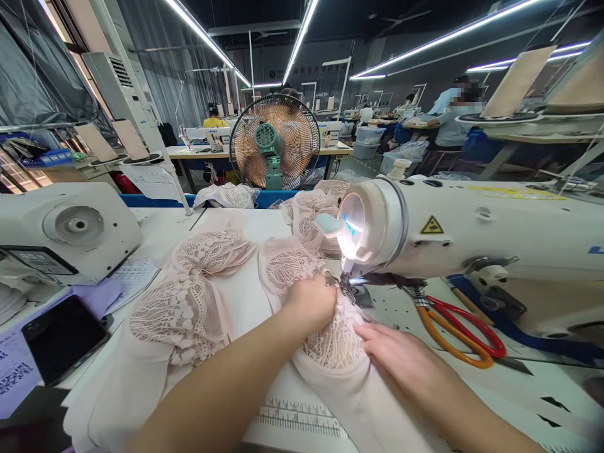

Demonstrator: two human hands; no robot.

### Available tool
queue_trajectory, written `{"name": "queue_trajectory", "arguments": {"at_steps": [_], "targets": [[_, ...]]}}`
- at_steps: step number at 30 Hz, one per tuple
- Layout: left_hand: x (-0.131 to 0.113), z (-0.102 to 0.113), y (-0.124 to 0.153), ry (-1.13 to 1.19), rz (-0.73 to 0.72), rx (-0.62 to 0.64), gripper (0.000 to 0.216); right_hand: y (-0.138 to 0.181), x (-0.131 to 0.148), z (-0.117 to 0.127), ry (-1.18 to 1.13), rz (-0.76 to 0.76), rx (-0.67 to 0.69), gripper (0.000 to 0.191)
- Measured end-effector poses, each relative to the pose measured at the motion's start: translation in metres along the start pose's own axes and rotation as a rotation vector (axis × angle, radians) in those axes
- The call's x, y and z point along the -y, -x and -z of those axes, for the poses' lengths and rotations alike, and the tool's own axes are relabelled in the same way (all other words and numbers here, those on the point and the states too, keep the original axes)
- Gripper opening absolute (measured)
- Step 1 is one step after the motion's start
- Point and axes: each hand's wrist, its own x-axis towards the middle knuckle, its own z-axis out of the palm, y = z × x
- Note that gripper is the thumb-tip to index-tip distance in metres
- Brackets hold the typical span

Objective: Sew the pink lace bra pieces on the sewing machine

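Observation:
A pale pink lace bra (337,343) lies under the lit needle area of a white sewing machine (472,220). My left hand (314,302) is closed on the fabric just left of the presser foot (348,288), its fingertips partly hidden. On the right edge of the near lace cup, my right hand (391,349) rests with its fingers stretched out, pressing the cloth. A second lace bra (174,314) is spread on the table to the left of my left forearm.
Orange- and red-handled scissors (457,327) lie right of the needle. A black phone (63,336) sits at the left on papers. More lace pieces (314,211) are behind the needle. A large fan (275,141) stands beyond the table. Another white machine (70,229) is at left.

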Motion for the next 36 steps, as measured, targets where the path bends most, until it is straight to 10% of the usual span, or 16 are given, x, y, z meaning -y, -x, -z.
{"name": "queue_trajectory", "arguments": {"at_steps": [12, 20, 36], "targets": [[0.011, 0.009, 0.021, -0.001, -0.017, -0.234, 0.025, -0.017, 0.002, 0.005, 0.112, 0.107, -0.081, 0.032], [-0.002, 0.025, 0.050, -0.041, -0.020, 0.326, 0.109, -0.003, 0.017, 0.028, 0.021, -0.008, 0.027, 0.029], [0.019, 0.028, 0.036, 0.140, 0.183, 0.296, 0.105, -0.023, 0.020, 0.031, 0.018, -0.228, 0.310, 0.019]]}}
